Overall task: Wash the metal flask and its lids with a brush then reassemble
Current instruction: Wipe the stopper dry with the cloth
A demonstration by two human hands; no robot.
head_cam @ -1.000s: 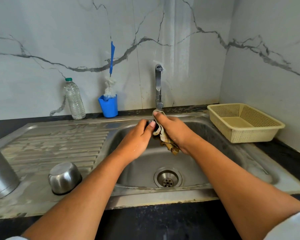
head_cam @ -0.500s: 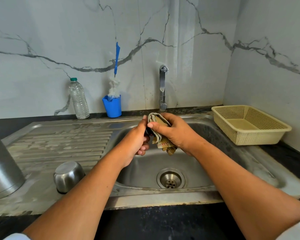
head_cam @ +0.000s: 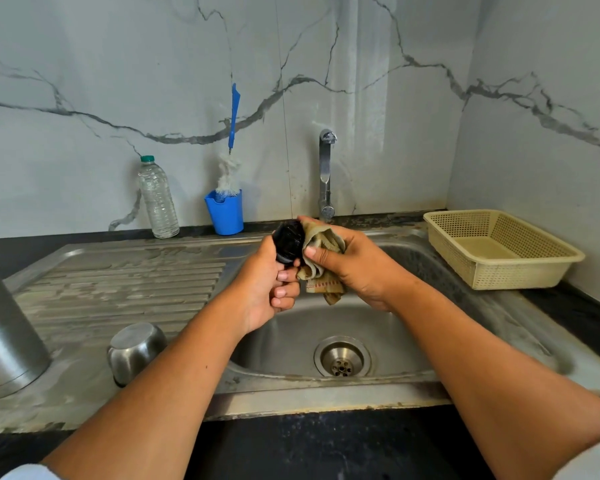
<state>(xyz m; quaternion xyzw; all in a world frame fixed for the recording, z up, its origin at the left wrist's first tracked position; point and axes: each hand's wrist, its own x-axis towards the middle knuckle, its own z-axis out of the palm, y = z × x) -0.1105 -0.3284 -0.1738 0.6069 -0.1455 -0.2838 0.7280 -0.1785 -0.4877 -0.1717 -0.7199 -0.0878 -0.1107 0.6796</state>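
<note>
Lid: the black round lid (head_cam: 288, 244) is looking glossy, with a grey ring at its base.
Left hand (head_cam: 267, 292): is gripping the lid.
Right hand (head_cam: 350, 268): is pressing a beige cloth (head_cam: 321, 268) against it.

Home kitchen: steel sink (head_cam: 413, 382), tap (head_cam: 326, 174), marble-look wall (head_cam: 118, 64).

Inner lid (head_cam: 288, 242): black. Cloth (head_cam: 323, 268): khaki, with a darker patterned band near one edge. Flask (head_cam: 4, 341) and outer lid (head_cam: 136, 351): plain silver. Brush (head_cam: 234, 116): blue handle, white bristles. Cup (head_cam: 226, 216): blue. Bottle (head_cam: 158, 199): clear, green top. Basket (head_cam: 513, 268): pale yellow, perforated in a fine grid. Wall (head_cam: 84, 64): white marble pattern, grey veins. Sink (head_cam: 326, 393): dull silver, ribbed drainboard with pale streaks. Countertop (head_cam: 326, 445): black.
</note>
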